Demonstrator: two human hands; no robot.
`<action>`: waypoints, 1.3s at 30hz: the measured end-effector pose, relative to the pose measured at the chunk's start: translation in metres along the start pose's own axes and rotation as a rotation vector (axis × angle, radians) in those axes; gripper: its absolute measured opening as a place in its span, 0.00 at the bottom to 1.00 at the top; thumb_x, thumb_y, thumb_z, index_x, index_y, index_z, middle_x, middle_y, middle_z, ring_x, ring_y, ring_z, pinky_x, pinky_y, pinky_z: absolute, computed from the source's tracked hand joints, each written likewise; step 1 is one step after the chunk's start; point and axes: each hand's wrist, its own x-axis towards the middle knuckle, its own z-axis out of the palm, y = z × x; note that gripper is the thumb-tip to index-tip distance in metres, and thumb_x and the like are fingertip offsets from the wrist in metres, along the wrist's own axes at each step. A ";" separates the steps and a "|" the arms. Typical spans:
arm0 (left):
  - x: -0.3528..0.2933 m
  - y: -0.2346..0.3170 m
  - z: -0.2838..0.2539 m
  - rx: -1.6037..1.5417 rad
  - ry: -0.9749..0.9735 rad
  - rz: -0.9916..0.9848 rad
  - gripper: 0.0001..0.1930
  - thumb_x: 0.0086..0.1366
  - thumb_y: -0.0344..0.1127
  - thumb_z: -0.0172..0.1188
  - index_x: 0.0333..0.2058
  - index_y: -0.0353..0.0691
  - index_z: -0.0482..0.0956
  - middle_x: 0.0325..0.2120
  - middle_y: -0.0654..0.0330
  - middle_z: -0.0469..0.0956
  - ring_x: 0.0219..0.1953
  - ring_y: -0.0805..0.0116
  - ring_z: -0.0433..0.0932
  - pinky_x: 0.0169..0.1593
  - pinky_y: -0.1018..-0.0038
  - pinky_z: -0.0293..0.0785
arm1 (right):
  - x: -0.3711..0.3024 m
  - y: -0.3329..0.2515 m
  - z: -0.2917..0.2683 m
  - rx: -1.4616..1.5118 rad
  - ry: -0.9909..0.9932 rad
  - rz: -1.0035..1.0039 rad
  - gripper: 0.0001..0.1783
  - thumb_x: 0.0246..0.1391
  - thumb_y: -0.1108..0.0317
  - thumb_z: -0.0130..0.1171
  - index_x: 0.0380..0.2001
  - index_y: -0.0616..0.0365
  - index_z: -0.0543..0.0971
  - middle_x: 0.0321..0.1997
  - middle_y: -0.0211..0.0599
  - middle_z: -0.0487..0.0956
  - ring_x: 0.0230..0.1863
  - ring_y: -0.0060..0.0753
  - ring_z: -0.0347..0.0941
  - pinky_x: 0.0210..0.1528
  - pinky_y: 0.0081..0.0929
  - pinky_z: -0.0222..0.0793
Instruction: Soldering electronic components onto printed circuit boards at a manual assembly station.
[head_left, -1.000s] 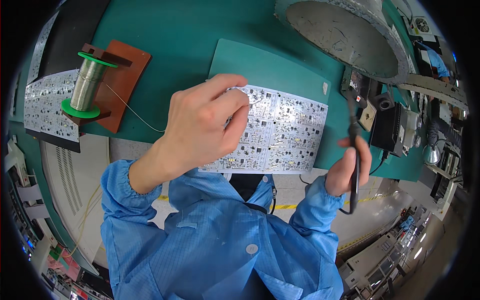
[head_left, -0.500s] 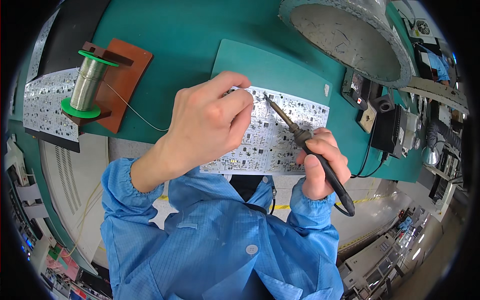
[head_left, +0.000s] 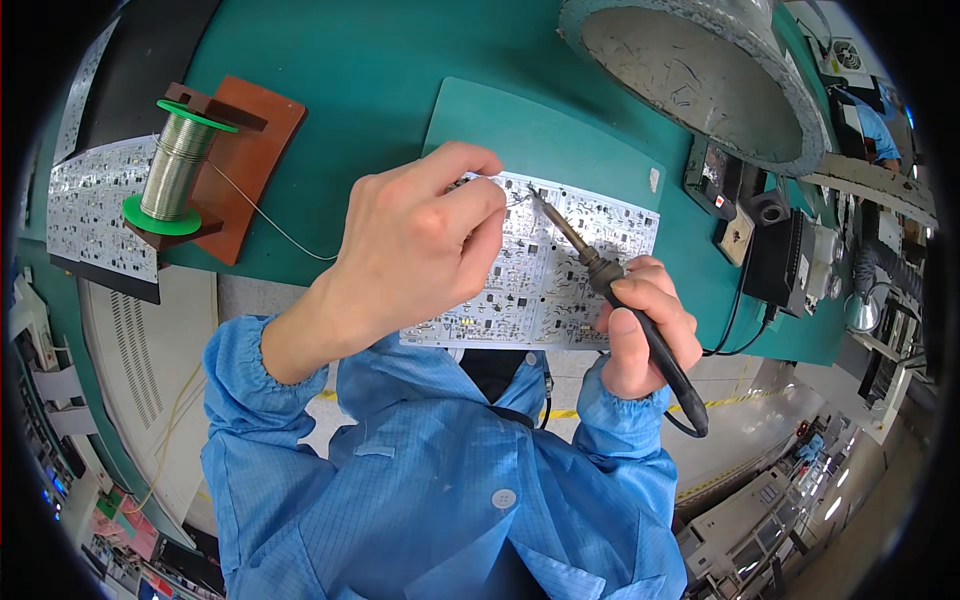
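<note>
A white circuit board (head_left: 560, 285) lies on a green mat (head_left: 540, 140) at the bench's near edge. My left hand (head_left: 415, 245) rests over the board's left part, fingers pinched on a thin solder wire (head_left: 275, 225) whose end reaches the board's top edge. The wire runs from a spool (head_left: 175, 165) on a brown wooden stand (head_left: 250, 150) at the left. My right hand (head_left: 640, 325) grips a black-handled soldering iron (head_left: 610, 290); its tip touches the board near the top, just right of my left fingertips.
A large round fume-hood opening (head_left: 700, 75) hangs over the back right. A black soldering station (head_left: 785, 255) and small boxes stand right of the mat. More white boards (head_left: 90, 205) lie at the far left. A floor with yellow tape shows below the bench edge.
My right hand brought the soldering iron in from the right side and lowered its tip onto the board's top area. My left hand stayed over the board with the wire.
</note>
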 end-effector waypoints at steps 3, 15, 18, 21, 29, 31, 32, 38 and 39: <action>0.000 0.000 0.000 -0.008 0.006 -0.008 0.04 0.46 0.21 0.61 0.23 0.35 0.77 0.32 0.57 0.79 0.17 0.71 0.74 0.20 0.78 0.67 | 0.000 0.000 -0.001 0.031 0.037 -0.010 0.13 0.47 0.64 0.59 0.30 0.66 0.77 0.15 0.38 0.72 0.21 0.33 0.68 0.41 0.41 0.65; -0.002 0.002 -0.006 -0.041 -0.030 -0.040 0.04 0.47 0.20 0.61 0.24 0.34 0.78 0.34 0.55 0.79 0.22 0.68 0.77 0.24 0.78 0.71 | -0.031 0.047 -0.054 -0.282 0.504 0.078 0.23 0.58 0.64 0.45 0.51 0.70 0.69 0.45 0.53 0.75 0.45 0.40 0.71 0.53 0.36 0.63; -0.003 0.002 -0.003 -0.046 -0.002 -0.044 0.03 0.47 0.22 0.62 0.24 0.36 0.79 0.33 0.56 0.79 0.21 0.67 0.77 0.23 0.77 0.71 | -0.021 0.059 -0.060 -0.426 0.349 0.148 0.26 0.61 0.62 0.44 0.58 0.67 0.63 0.54 0.53 0.72 0.57 0.42 0.66 0.62 0.35 0.55; -0.003 0.000 -0.002 -0.036 0.027 -0.030 0.03 0.47 0.25 0.62 0.23 0.38 0.79 0.33 0.58 0.79 0.19 0.67 0.76 0.22 0.75 0.70 | -0.019 0.069 -0.061 -0.422 0.260 0.249 0.26 0.61 0.61 0.45 0.59 0.66 0.63 0.55 0.50 0.72 0.59 0.38 0.65 0.62 0.32 0.54; -0.003 0.004 -0.007 -0.013 -0.033 -0.049 0.04 0.48 0.21 0.62 0.25 0.34 0.80 0.35 0.55 0.79 0.23 0.69 0.77 0.24 0.79 0.71 | -0.018 0.039 -0.049 -0.372 0.418 0.280 0.22 0.61 0.65 0.43 0.55 0.68 0.66 0.45 0.52 0.78 0.50 0.37 0.71 0.56 0.32 0.60; -0.002 0.004 -0.007 -0.038 -0.030 -0.030 0.04 0.47 0.21 0.62 0.25 0.35 0.80 0.35 0.55 0.79 0.21 0.71 0.76 0.24 0.79 0.70 | -0.028 0.031 -0.050 -0.228 0.396 0.120 0.21 0.59 0.65 0.44 0.50 0.69 0.71 0.36 0.53 0.78 0.39 0.39 0.74 0.53 0.36 0.63; -0.001 0.005 -0.006 -0.035 -0.035 -0.030 0.04 0.47 0.21 0.62 0.25 0.35 0.80 0.35 0.55 0.79 0.21 0.71 0.76 0.24 0.79 0.70 | -0.033 0.026 -0.052 -0.105 0.348 0.055 0.20 0.59 0.64 0.45 0.48 0.69 0.72 0.33 0.53 0.78 0.35 0.39 0.74 0.53 0.37 0.63; -0.001 0.004 -0.003 -0.025 -0.043 -0.017 0.04 0.47 0.21 0.62 0.24 0.35 0.80 0.35 0.55 0.79 0.19 0.71 0.75 0.23 0.79 0.69 | -0.014 -0.001 -0.023 0.038 0.015 -0.008 0.17 0.54 0.59 0.53 0.38 0.64 0.75 0.12 0.36 0.72 0.22 0.29 0.67 0.46 0.43 0.60; -0.001 0.003 -0.003 -0.023 -0.033 -0.013 0.04 0.47 0.21 0.62 0.24 0.35 0.80 0.35 0.55 0.79 0.19 0.71 0.75 0.23 0.79 0.69 | -0.010 -0.003 -0.018 0.041 0.007 0.005 0.16 0.52 0.60 0.54 0.36 0.64 0.76 0.12 0.36 0.72 0.21 0.29 0.66 0.46 0.41 0.59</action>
